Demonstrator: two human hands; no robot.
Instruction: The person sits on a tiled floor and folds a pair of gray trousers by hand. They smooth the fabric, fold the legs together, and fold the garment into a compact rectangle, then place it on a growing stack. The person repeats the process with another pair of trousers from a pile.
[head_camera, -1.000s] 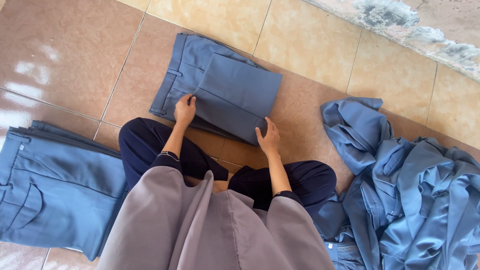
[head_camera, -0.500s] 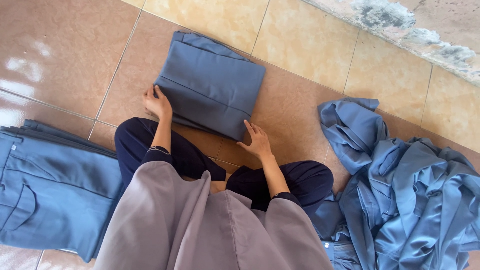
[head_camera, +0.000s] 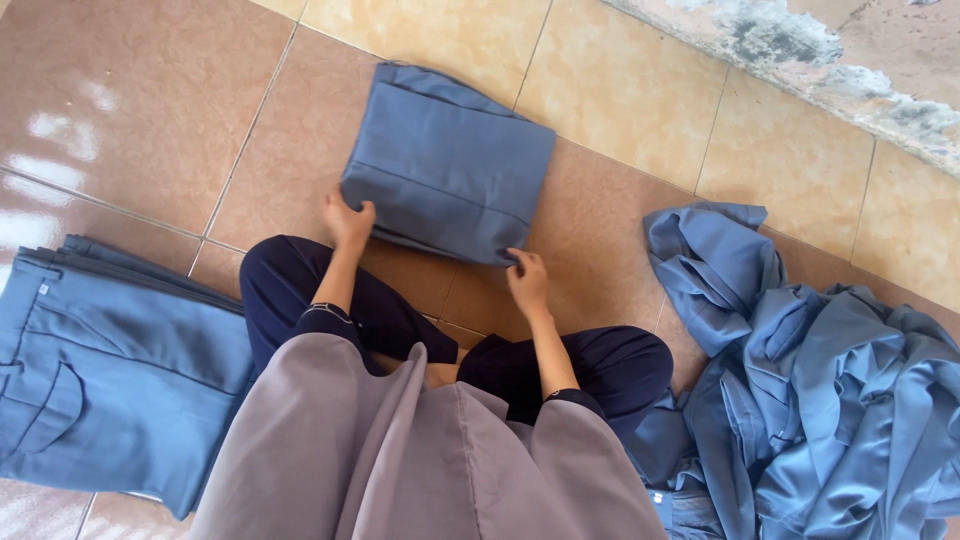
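Note:
A folded pair of grey-blue trousers (head_camera: 450, 165) lies as a neat rectangle on the tiled floor in front of my crossed legs. My left hand (head_camera: 347, 220) grips its near left corner. My right hand (head_camera: 527, 280) pinches its near right corner, fingers curled over the edge. Both forearms reach out from the grey garment that I wear.
A stack of folded blue trousers (head_camera: 110, 370) lies at my left. A loose heap of crumpled blue garments (head_camera: 830, 390) fills the floor at my right. A rough grey wall base (head_camera: 800, 50) runs along the top right. Tan and brown floor tiles (head_camera: 150, 110) surround me.
The trousers went from half folded to a compact rectangle. Both hands moved from on top of the cloth to its near corners.

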